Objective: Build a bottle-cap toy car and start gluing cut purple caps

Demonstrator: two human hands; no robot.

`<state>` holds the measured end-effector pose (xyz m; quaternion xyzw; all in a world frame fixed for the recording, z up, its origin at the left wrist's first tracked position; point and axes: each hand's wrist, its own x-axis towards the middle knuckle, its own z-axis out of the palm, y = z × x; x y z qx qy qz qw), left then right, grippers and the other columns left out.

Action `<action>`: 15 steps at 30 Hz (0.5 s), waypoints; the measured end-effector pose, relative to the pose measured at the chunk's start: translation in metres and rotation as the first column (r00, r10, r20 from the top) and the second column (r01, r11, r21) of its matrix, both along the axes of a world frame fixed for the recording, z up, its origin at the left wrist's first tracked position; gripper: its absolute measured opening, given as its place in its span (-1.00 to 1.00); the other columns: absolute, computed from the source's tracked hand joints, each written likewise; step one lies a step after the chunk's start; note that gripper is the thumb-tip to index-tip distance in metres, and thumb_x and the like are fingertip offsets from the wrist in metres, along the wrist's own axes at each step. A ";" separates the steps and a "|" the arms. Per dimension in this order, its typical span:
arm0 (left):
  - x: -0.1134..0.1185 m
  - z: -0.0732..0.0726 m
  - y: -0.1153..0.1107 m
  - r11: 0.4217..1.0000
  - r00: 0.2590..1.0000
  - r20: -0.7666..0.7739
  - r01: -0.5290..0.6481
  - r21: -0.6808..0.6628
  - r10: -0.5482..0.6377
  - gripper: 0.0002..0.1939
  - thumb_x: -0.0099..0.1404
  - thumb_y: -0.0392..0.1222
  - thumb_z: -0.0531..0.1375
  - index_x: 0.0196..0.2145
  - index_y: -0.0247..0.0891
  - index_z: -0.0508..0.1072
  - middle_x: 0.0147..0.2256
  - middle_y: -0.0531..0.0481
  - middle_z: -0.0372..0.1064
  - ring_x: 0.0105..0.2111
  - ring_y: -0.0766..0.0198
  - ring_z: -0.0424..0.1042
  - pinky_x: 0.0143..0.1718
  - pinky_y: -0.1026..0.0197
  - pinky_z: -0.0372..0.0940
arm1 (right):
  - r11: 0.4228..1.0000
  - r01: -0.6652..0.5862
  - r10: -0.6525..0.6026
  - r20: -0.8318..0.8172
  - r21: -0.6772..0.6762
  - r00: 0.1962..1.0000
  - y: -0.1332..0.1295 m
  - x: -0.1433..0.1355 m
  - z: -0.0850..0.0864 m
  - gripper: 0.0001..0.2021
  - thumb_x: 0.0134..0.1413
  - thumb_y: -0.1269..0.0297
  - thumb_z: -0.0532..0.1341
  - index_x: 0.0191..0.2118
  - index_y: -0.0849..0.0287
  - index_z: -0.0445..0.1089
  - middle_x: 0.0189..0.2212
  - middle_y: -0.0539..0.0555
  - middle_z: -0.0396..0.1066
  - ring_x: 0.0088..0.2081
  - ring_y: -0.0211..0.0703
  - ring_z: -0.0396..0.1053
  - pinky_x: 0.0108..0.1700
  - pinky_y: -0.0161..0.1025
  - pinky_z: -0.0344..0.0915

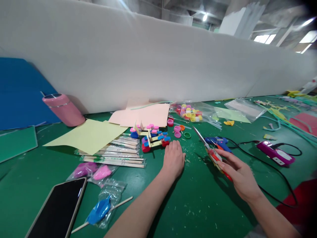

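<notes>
My right hand (235, 170) holds red-handled scissors (212, 154) above the table, their blades pointing up and to the left. A blue glue gun (218, 142) lies just behind them. My left hand (174, 158) rests low at the table, its fingers curled and their tips hidden, so what it holds, if anything, cannot be made out. Beside its fingertips stands a small model (155, 140) of pale sticks with blue, pink and red parts. Pink, green and orange rings (177, 131) lie behind my left hand.
Wrapped sticks (119, 152), yellow paper (86, 135) and a phone (58, 208) lie left, near a pink bottle (64, 109). Bagged caps (189, 112) lie behind. A purple device (274, 153) with black cables is at right. A white partition (148, 59) stands behind.
</notes>
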<state>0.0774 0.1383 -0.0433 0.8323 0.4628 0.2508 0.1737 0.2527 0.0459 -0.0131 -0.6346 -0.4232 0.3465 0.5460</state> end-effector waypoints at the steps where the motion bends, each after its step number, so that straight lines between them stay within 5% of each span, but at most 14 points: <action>1: 0.003 -0.001 -0.003 1.000 0.999 -0.033 0.013 0.003 -0.013 -0.52 0.20 -0.24 -0.02 0.03 -0.62 0.17 0.06 -0.49 0.11 0.10 -0.13 0.03 0.04 -0.16 -0.05 | 1.000 0.000 0.000 -0.003 0.005 1.000 0.000 0.001 -0.001 -0.63 -0.17 0.17 0.30 -0.15 0.10 0.39 -0.28 0.08 0.46 -0.29 -0.09 0.38 -0.32 -0.26 0.36; 5: 0.024 -0.012 -0.060 0.978 0.970 -0.129 0.209 0.000 -0.207 -0.47 0.19 -0.13 0.02 0.02 -0.59 0.23 0.12 -0.39 0.07 0.16 -0.08 -0.05 0.13 -0.04 -0.11 | 1.000 -0.008 0.009 -0.018 0.012 1.000 0.003 0.006 -0.002 -0.60 -0.16 0.15 0.29 -0.12 0.12 0.38 -0.24 0.11 0.45 -0.28 -0.04 0.40 -0.32 -0.19 0.37; 8: 0.045 -0.019 -0.116 0.779 0.764 -0.155 0.624 -0.065 -0.626 -0.41 0.20 -0.02 0.00 0.02 -0.60 0.24 0.10 -0.36 0.11 0.13 -0.02 0.03 0.09 0.03 0.01 | 1.000 -0.007 0.007 -0.018 0.008 1.000 0.006 0.012 0.002 -0.59 -0.15 0.13 0.28 -0.10 0.11 0.37 -0.24 0.12 0.45 -0.30 -0.04 0.41 -0.34 -0.18 0.37; 10: 0.050 -0.015 -0.133 0.599 0.596 -0.065 0.791 -0.122 -0.800 -0.52 0.23 -0.08 -0.03 -0.01 -0.49 0.27 0.02 -0.20 0.29 0.03 0.20 0.23 0.00 0.25 0.16 | 1.000 -0.004 0.004 -0.007 0.010 1.000 0.007 0.014 0.005 -0.60 -0.15 0.13 0.28 -0.11 0.09 0.37 -0.24 0.09 0.45 -0.31 -0.05 0.41 -0.34 -0.19 0.36; 11: 0.047 -0.010 -0.132 0.570 0.568 -0.057 0.811 -0.136 -0.821 -0.56 0.24 -0.10 -0.05 -0.03 -0.43 0.30 -0.02 -0.15 0.34 -0.02 0.26 0.29 -0.05 0.29 0.19 | 1.000 -0.005 0.005 0.001 0.011 1.000 0.007 0.015 0.007 -0.60 -0.15 0.13 0.28 -0.11 0.08 0.37 -0.24 0.08 0.45 -0.31 -0.06 0.41 -0.34 -0.20 0.36; 13: 0.031 0.005 -0.109 0.629 0.627 -0.068 0.777 -0.019 -0.776 -0.52 0.25 -0.01 -0.09 0.00 -0.36 0.27 0.08 -0.17 0.21 0.09 0.16 0.14 0.07 0.11 0.04 | 1.000 -0.014 0.014 0.015 0.013 1.000 0.007 0.017 0.011 -0.62 -0.15 0.14 0.28 -0.13 0.05 0.38 -0.22 0.06 0.45 -0.30 -0.07 0.40 -0.33 -0.23 0.35; 15: 0.010 0.017 -0.073 0.845 0.841 -0.111 0.535 0.013 -0.530 -0.41 0.23 0.05 -0.09 0.08 -0.44 0.15 0.13 -0.28 0.09 0.16 0.07 -0.04 0.13 -0.03 -0.13 | 1.000 -0.020 0.020 0.026 0.019 0.999 0.006 0.017 0.013 -0.64 -0.16 0.14 0.29 -0.14 0.04 0.39 -0.20 0.05 0.44 -0.29 -0.08 0.39 -0.33 -0.25 0.35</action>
